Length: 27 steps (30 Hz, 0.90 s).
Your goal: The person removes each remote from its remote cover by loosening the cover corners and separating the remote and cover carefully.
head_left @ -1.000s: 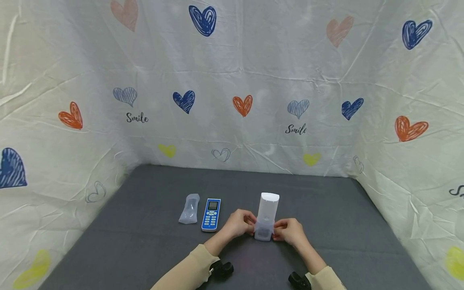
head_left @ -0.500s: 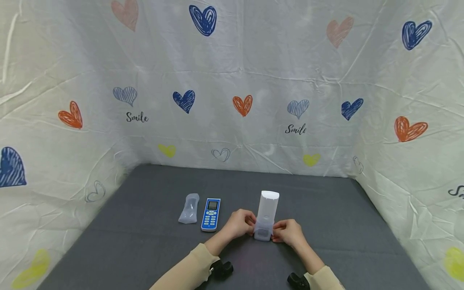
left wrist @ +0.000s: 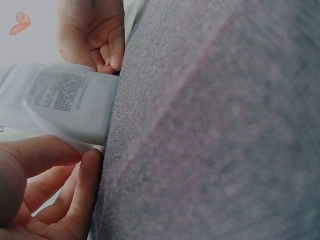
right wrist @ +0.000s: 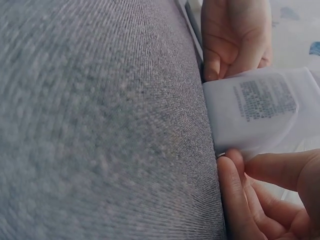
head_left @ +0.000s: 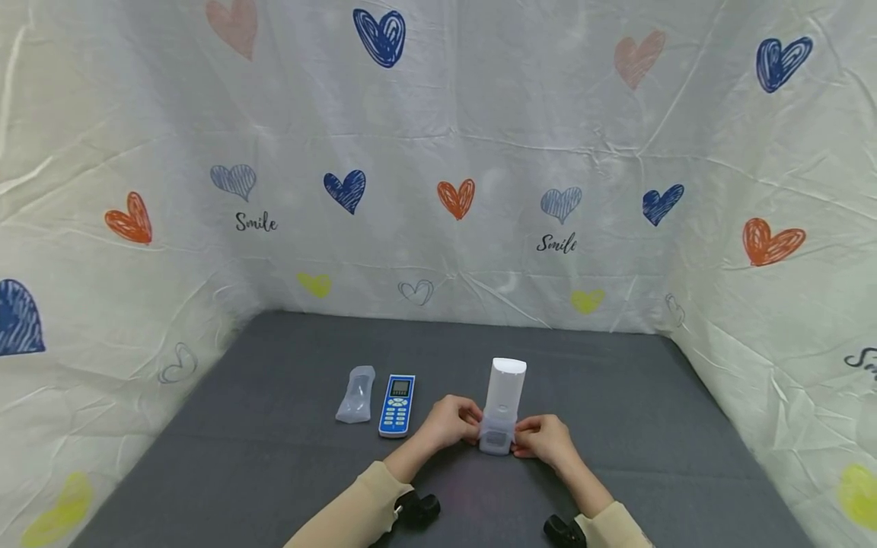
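Note:
A white remote control (head_left: 505, 392) stands on end on the table, its printed back label (right wrist: 265, 100) showing in both wrist views. A translucent silicone sleeve (head_left: 496, 436) wraps its lower part. My left hand (head_left: 452, 420) pinches the sleeve's edge on the left side between thumb and fingers, low down near the cloth. On the opposite side my right hand (head_left: 544, 438) pinches the sleeve edge the same way, with fingertips (right wrist: 231, 162) right beside the remote's bottom corner.
To the left lies a blue-and-white remote control (head_left: 397, 406), face up. Beside it is a second translucent sleeve (head_left: 356, 394), lying flat. Dark grey cloth covers the table (head_left: 617, 396), and a white curtain (head_left: 507, 152) with printed hearts surrounds its back and sides.
The top of the white remote has risen slightly and stands a little more upright. Both hands keep their pinch on the sleeve in nearly the same place.

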Each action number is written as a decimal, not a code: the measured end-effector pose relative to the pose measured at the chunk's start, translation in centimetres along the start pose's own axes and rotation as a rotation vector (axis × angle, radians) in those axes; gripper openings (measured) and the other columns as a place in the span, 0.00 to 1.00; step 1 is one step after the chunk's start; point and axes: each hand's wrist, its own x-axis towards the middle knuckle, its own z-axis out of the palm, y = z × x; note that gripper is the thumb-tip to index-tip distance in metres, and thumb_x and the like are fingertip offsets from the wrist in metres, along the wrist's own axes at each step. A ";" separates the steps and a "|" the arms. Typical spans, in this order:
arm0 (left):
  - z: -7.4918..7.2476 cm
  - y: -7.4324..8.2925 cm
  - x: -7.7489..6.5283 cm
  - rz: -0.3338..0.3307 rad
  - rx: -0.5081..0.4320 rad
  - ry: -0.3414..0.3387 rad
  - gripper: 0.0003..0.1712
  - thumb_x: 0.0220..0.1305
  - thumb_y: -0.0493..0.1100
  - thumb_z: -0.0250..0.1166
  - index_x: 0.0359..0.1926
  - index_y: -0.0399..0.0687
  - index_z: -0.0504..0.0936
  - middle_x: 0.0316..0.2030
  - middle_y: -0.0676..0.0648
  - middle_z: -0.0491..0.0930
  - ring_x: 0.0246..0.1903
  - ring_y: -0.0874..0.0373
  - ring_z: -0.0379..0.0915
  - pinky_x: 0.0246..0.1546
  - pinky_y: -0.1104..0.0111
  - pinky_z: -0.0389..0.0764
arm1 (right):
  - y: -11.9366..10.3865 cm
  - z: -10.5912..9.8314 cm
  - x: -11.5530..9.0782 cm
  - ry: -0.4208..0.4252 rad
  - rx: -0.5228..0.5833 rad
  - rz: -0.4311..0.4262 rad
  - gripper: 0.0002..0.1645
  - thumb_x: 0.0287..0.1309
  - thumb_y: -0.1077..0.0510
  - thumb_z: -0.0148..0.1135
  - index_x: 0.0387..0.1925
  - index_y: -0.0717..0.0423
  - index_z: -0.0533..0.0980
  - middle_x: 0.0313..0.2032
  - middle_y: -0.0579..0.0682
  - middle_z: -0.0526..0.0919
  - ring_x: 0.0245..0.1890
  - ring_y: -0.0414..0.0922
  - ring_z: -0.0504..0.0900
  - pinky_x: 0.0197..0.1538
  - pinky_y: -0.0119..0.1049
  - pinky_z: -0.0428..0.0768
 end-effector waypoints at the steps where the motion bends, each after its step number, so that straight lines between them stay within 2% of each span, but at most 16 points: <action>1: 0.0 0.0 0.0 0.001 0.000 0.002 0.08 0.48 0.27 0.67 0.32 0.37 0.83 0.22 0.46 0.81 0.19 0.61 0.77 0.21 0.69 0.79 | 0.0 0.0 0.0 -0.001 0.003 -0.001 0.09 0.51 0.71 0.63 0.36 0.74 0.79 0.24 0.57 0.84 0.22 0.44 0.84 0.28 0.37 0.84; 9: 0.0 0.1 -0.1 0.001 -0.008 0.019 0.08 0.47 0.27 0.66 0.31 0.36 0.83 0.22 0.45 0.82 0.18 0.61 0.78 0.20 0.69 0.78 | 0.0 -0.1 0.2 -0.029 0.014 -0.016 0.09 0.54 0.70 0.60 0.37 0.75 0.78 0.23 0.56 0.83 0.22 0.43 0.83 0.29 0.38 0.84; 12: 0.1 0.1 0.0 0.007 -0.008 0.021 0.08 0.46 0.27 0.66 0.31 0.36 0.83 0.21 0.45 0.82 0.18 0.61 0.77 0.19 0.70 0.77 | -0.2 -0.4 0.1 -0.027 -0.033 -0.038 0.10 0.56 0.68 0.59 0.37 0.74 0.79 0.25 0.56 0.84 0.24 0.44 0.84 0.30 0.38 0.84; 15: 0.0 0.2 0.0 0.010 -0.014 0.015 0.08 0.46 0.27 0.66 0.32 0.36 0.83 0.22 0.44 0.82 0.19 0.61 0.77 0.19 0.70 0.76 | -1.1 -0.8 0.1 0.040 -0.132 -0.125 0.09 0.57 0.65 0.60 0.38 0.68 0.81 0.29 0.56 0.85 0.26 0.44 0.84 0.30 0.36 0.83; 17: 0.0 0.1 -0.1 0.012 -0.018 0.008 0.08 0.47 0.28 0.67 0.32 0.36 0.82 0.23 0.44 0.82 0.19 0.61 0.77 0.20 0.70 0.77 | -2.1 -1.0 0.1 0.087 -0.160 -0.204 0.09 0.57 0.65 0.61 0.40 0.63 0.81 0.33 0.56 0.86 0.31 0.44 0.85 0.33 0.35 0.83; 19: -0.1 0.1 -0.1 0.018 -0.019 0.006 0.08 0.47 0.27 0.67 0.32 0.36 0.82 0.23 0.44 0.82 0.19 0.60 0.78 0.20 0.70 0.78 | -3.3 -1.4 0.2 0.085 -0.113 -0.279 0.12 0.58 0.67 0.58 0.44 0.61 0.80 0.39 0.57 0.85 0.37 0.45 0.84 0.39 0.37 0.83; 21: -0.1 0.0 -0.1 0.024 -0.024 0.009 0.08 0.47 0.27 0.67 0.32 0.35 0.82 0.23 0.43 0.82 0.19 0.60 0.78 0.21 0.70 0.79 | -4.7 -1.7 0.2 0.047 -0.008 -0.327 0.16 0.59 0.69 0.54 0.48 0.62 0.78 0.43 0.58 0.84 0.42 0.45 0.83 0.45 0.40 0.82; 24: -0.1 -0.1 -0.1 0.029 -0.026 0.015 0.08 0.47 0.26 0.67 0.32 0.35 0.82 0.24 0.42 0.83 0.19 0.59 0.79 0.21 0.70 0.79 | -6.5 -2.2 0.1 -0.006 0.105 -0.372 0.20 0.58 0.72 0.50 0.51 0.64 0.76 0.44 0.59 0.82 0.43 0.43 0.80 0.49 0.40 0.81; 27: -0.1 -0.1 -0.1 0.018 -0.024 0.011 0.08 0.47 0.27 0.67 0.33 0.36 0.83 0.24 0.43 0.83 0.19 0.60 0.79 0.20 0.71 0.78 | -7.7 -2.8 -0.3 -0.021 0.121 -0.426 0.20 0.57 0.72 0.49 0.51 0.64 0.76 0.44 0.59 0.81 0.41 0.40 0.79 0.48 0.37 0.80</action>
